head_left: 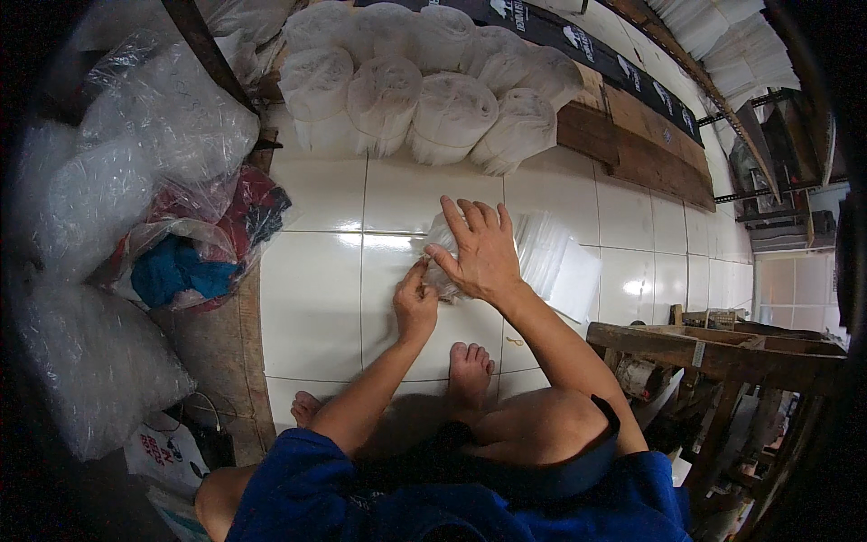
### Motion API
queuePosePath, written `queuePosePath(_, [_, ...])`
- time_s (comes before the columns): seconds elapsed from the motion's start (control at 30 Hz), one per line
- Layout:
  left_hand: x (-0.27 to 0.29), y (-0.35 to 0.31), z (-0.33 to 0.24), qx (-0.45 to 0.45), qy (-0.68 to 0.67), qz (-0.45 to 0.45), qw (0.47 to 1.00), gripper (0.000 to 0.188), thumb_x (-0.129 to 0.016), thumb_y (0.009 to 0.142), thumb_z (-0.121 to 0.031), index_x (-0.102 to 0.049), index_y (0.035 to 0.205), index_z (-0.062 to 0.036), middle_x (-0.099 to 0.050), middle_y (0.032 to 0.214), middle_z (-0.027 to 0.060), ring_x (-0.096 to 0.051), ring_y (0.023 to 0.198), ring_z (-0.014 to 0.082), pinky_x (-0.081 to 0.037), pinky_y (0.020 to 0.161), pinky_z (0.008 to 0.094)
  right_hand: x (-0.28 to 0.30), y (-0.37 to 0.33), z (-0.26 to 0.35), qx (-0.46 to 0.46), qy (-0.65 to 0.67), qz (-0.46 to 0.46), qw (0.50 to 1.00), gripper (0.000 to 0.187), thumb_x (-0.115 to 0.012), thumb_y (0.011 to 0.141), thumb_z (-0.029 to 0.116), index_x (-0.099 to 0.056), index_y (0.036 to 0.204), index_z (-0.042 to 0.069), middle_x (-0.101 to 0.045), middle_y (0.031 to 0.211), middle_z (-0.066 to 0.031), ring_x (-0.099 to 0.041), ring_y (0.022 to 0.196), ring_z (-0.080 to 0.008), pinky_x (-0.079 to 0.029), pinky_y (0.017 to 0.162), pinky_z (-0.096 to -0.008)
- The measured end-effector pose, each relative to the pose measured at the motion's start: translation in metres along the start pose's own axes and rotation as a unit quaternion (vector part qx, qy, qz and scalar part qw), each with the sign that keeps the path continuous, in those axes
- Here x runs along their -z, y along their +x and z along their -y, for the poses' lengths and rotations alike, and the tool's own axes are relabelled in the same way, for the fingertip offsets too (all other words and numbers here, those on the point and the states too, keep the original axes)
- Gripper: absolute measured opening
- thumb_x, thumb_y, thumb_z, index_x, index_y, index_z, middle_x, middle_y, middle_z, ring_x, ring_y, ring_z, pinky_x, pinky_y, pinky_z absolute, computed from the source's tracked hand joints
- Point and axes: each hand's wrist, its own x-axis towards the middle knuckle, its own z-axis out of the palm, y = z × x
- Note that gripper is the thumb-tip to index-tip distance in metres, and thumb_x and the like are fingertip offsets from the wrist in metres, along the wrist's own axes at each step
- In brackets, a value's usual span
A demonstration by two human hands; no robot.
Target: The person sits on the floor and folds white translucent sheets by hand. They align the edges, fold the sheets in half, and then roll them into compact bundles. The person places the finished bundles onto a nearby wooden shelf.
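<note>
Head cam: R hand (482, 256) spread wide on clr plastic bundle (441, 235).

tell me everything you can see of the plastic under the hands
The plastic looks thin, clear to whitish and layered, bunched low on the tiled floor. The right hand, fingers spread, lies over it and hides much of it; the left hand has its fingertips at its left edge. Whether it joins the pale sheets to the right is hidden.

Thin translucent sheets (545, 242) lie in overlapping layers, right-hand edges staggered, on a glossy white tiled floor (312, 312).
</note>
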Motion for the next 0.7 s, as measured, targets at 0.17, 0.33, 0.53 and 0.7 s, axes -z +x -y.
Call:
queuePosePath(0.17, [0.005,0.001,0.03,-0.157,-0.002,-0.007,0.988,0.056,-0.055,0.079,-0.001,-0.051,0.134,0.0041,-0.055,0.132,0.0251,-0.054,0.121,0.0428,-0.046,0.101,0.0429,0.001,0.001,0.005,-0.001,0.003,-0.009,1.0,0.075,-0.052,0.091,0.058,-0.043,0.145,0.007,-0.054,0.134,-0.0215,-0.048,0.126,-0.0396,-0.027,0.108,-0.0622])
queuePosePath(0.33, [0.005,0.02,0.06,-0.2,0.02,0.021,0.979,0.063,-0.058,0.08,-0.004,-0.042,0.141,0.0041,-0.049,0.138,0.0261,-0.046,0.129,0.0435,-0.039,0.107,0.0458,0.003,0.004,0.009,-0.004,-0.002,0.004,1.0,0.074,-0.052,0.092,0.057,-0.041,0.146,0.008,-0.05,0.137,-0.0183,-0.045,0.127,-0.0375,-0.027,0.11,-0.0618])
queuePosePath(0.53, [0.021,0.013,0.046,-0.245,0.076,0.116,0.959,0.116,-0.081,0.073,-0.039,-0.009,0.154,0.0018,-0.018,0.156,0.0316,-0.021,0.143,0.0475,-0.022,0.118,0.0519,0.005,0.0,-0.001,0.017,0.005,0.008,1.0,0.082,-0.05,0.09,0.064,-0.039,0.147,0.006,-0.049,0.139,-0.0231,-0.045,0.129,-0.0404,-0.024,0.11,-0.0645])
queuePosePath(0.7, [0.003,0.033,0.048,-0.253,0.139,0.112,0.951,0.126,-0.088,0.062,-0.045,-0.014,0.153,0.0005,-0.018,0.155,0.0314,-0.022,0.142,0.0481,-0.02,0.119,0.0533,0.065,0.015,0.02,0.031,0.034,-0.068,0.997,0.089,-0.049,0.089,0.066,-0.034,0.149,0.002,-0.044,0.144,-0.0248,-0.039,0.135,-0.0433,-0.019,0.112,-0.0653])
